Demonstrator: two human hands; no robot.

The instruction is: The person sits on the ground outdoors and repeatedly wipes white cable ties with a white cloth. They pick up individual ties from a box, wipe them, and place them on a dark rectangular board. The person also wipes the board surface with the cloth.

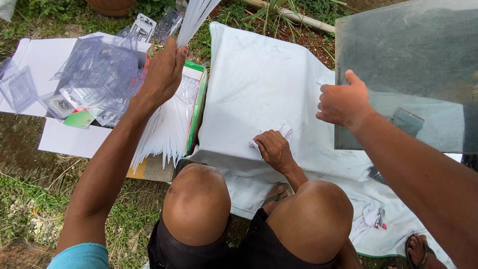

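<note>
Outdoors, a white sheet [259, 84] covers the ground, the right hand [342, 103] grips a big glass pane [413, 65] at far right, and the left hand [163, 74] pinches clear plastic strips [195, 17] far left.

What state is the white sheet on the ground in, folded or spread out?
Spread out. The white sheet lies open and flat, lightly wrinkled, with its top and left edges in view.
</note>
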